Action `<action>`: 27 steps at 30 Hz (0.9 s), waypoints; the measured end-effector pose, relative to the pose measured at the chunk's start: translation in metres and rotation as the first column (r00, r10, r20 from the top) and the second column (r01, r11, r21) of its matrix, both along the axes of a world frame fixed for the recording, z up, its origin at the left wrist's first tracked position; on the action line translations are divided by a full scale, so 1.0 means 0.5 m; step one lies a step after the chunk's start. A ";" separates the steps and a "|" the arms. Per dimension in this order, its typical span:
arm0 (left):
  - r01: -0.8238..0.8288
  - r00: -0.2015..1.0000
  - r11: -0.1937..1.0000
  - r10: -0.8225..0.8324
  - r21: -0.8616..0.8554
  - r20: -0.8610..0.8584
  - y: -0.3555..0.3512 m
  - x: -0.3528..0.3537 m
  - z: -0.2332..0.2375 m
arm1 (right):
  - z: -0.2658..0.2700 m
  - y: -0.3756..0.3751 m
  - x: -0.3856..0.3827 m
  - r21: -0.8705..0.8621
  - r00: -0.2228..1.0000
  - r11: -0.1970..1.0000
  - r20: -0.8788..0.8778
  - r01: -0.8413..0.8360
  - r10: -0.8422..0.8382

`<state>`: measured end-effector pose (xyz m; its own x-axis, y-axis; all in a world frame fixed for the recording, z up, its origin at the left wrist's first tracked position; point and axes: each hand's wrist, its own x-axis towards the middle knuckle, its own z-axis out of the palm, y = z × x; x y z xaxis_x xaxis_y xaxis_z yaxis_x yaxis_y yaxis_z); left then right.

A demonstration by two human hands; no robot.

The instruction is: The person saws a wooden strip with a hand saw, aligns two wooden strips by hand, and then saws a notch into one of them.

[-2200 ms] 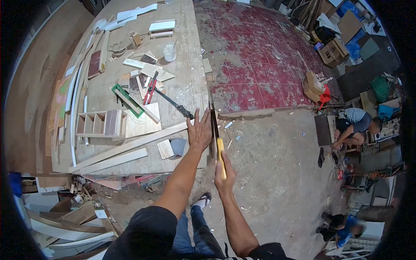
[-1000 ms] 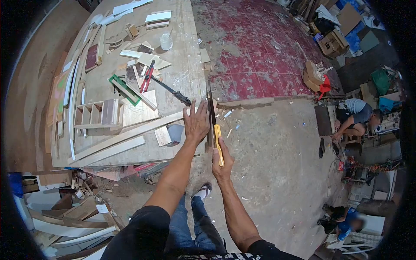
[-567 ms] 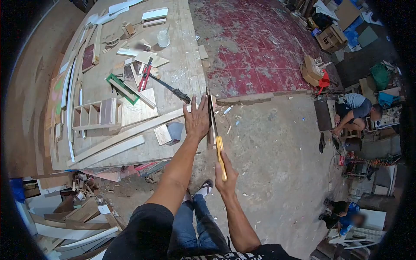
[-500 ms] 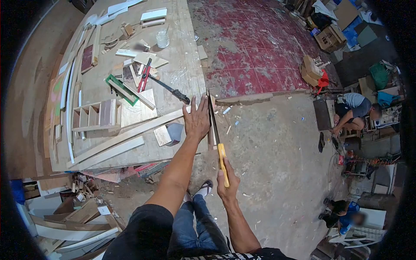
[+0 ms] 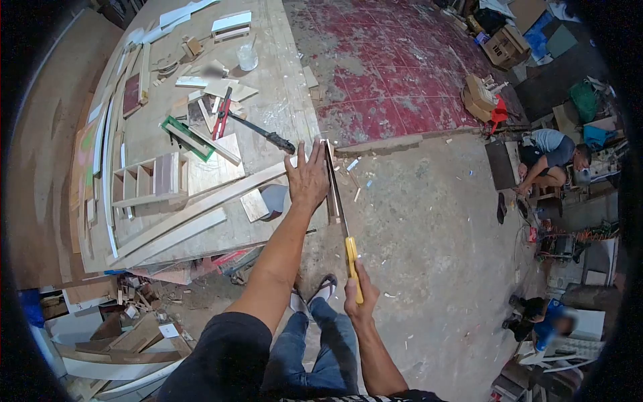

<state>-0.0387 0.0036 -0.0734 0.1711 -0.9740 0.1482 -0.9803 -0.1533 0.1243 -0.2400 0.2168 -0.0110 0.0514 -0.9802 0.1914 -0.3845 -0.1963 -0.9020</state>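
My right hand is wrapped round the yellow handle of a handsaw. The narrow blade points away from me, along the right edge of the workbench. Beside the blade, my left hand lies flat with fingers stretched out, pressing down at the bench edge. A long pale wood strip runs across the bench and passes under that hand. The far part of the blade lies close to the fingertips; exactly where it meets the wood is hard to make out.
On the bench are a small wooden rack, a green frame, a red tool, a black-handled tool and a plastic cup. Wood scraps pile up lower left. Two people sit at the right.
My right hand has drawn the handsaw back towards my body, slightly to the right. My left hand stays flat in place on the wood. The camera view has shifted a little.
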 end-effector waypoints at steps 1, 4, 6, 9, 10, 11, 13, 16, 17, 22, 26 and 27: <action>0.008 1.000 1.000 -0.007 -0.009 0.021 0.003 -0.001 -0.003 | 0.008 0.009 -0.003 0.029 1.000 1.000 0.000 0.006 -0.006; 0.007 0.998 1.000 -0.007 0.000 0.060 -0.003 0.004 0.013 | 0.003 -0.055 0.037 -0.056 0.999 0.998 -0.020 -0.038 0.037; 0.005 0.998 0.999 -0.008 0.041 0.063 0.010 -0.011 0.014 | 0.003 -0.066 0.047 -0.147 0.998 0.988 -0.050 -0.047 0.040; 0.011 0.999 1.000 -0.011 0.012 -0.032 0.002 -0.003 0.018 | 0.004 -0.067 0.048 -0.134 1.000 0.991 -0.026 0.003 -0.006; 0.011 0.999 1.000 -0.011 -0.002 -0.052 -0.001 -0.001 0.018 | 0.004 -0.066 0.045 -0.082 1.000 0.997 -0.002 -0.005 0.005; 0.005 0.997 1.000 -0.007 -0.018 -0.076 -0.005 -0.002 0.021 | 0.004 -0.068 0.038 -0.032 1.000 0.999 0.018 -0.019 0.020; -0.008 0.991 0.999 0.003 -0.034 -0.136 -0.003 -0.003 0.023 | 0.004 -0.066 0.021 0.016 0.999 0.999 0.039 -0.033 0.033; -0.039 0.974 0.998 0.029 -0.044 -0.225 -0.004 0.002 0.009 | -0.005 -0.042 0.015 -0.058 0.999 0.997 0.008 -0.046 0.047; -0.046 0.977 0.997 0.031 -0.066 -0.212 -0.007 0.002 0.005 | -0.009 -0.033 0.014 -0.121 0.999 0.991 0.004 -0.053 0.054; -0.013 0.998 0.999 0.011 -0.031 -0.067 -0.009 -0.004 0.008 | -0.007 -0.007 0.006 -0.093 0.998 0.994 0.024 -0.059 0.062; 0.019 0.998 1.000 -0.019 -0.012 -0.065 -0.010 -0.002 0.010 | -0.015 0.002 0.012 -0.096 0.999 0.995 0.017 -0.032 0.033; 0.027 0.997 0.999 -0.028 -0.018 -0.071 -0.010 -0.001 0.004 | -0.017 -0.002 0.015 -0.127 1.000 0.992 0.007 -0.021 0.022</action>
